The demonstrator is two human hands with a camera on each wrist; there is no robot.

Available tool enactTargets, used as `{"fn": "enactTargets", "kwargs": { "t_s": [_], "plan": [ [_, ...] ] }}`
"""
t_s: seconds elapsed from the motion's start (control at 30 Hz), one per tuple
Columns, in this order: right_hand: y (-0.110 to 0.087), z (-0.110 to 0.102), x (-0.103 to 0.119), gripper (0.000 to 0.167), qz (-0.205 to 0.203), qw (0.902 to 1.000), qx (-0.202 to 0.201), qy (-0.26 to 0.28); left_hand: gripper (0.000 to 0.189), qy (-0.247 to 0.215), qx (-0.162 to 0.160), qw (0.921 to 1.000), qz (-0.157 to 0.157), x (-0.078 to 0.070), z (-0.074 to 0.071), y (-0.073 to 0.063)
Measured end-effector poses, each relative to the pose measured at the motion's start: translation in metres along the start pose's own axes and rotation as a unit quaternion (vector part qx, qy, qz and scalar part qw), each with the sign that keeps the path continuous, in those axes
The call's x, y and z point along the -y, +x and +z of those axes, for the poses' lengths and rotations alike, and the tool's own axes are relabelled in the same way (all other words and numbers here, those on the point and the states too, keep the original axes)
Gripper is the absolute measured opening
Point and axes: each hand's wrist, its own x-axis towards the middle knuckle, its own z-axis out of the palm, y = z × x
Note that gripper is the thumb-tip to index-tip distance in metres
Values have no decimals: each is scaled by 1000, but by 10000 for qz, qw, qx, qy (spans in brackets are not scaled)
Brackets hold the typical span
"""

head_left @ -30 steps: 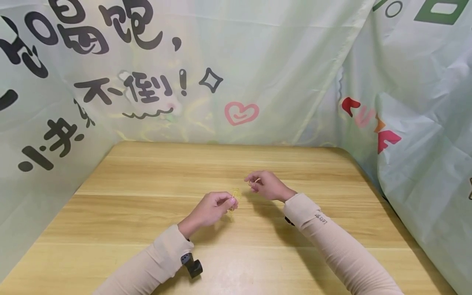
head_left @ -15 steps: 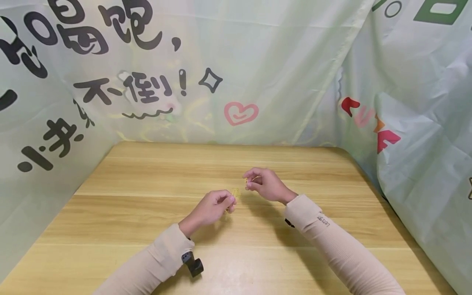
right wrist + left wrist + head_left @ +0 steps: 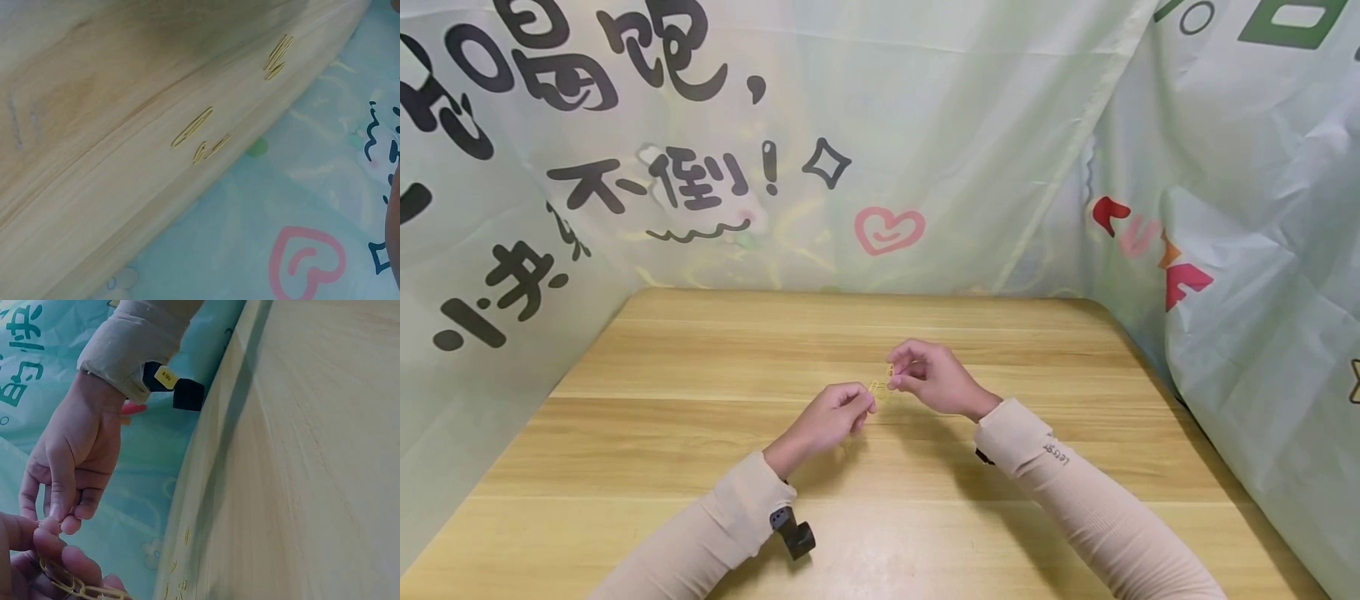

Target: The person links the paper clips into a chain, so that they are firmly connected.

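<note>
In the head view my left hand [image 3: 827, 417] pinches a yellow paper clip [image 3: 873, 388] between thumb and forefinger. A chain of linked yellow paper clips [image 3: 80, 587] runs along and below its fingers in the left wrist view. Just right of it and slightly farther back, my right hand [image 3: 938, 379] pinches another small yellow paper clip [image 3: 891, 372] at its fingertips. The two sets of fingertips are very close together; whether the two clips touch is too small to tell. Fingers partly hide the clip in the right hand in the left wrist view.
Several loose gold-yellow paper clips [image 3: 192, 127] lie on the wooden table [image 3: 700, 350] beyond the hands, in small groups. Pale green printed cloth [image 3: 962, 167] hangs around the table's back and sides.
My right hand has moved left, bringing its paper clip close to the left fingertips. The left hand has shifted slightly up and left, and its clip now points up from the fingertips.
</note>
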Motion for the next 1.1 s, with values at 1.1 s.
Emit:
{"fn": "enactTargets", "kwargs": {
  "t_s": [1.1],
  "plan": [
    [-2,4,8,19,-641,9931,409,-892,26,-1409,410,9888,-272,-2,-3,-1]
  ]
}}
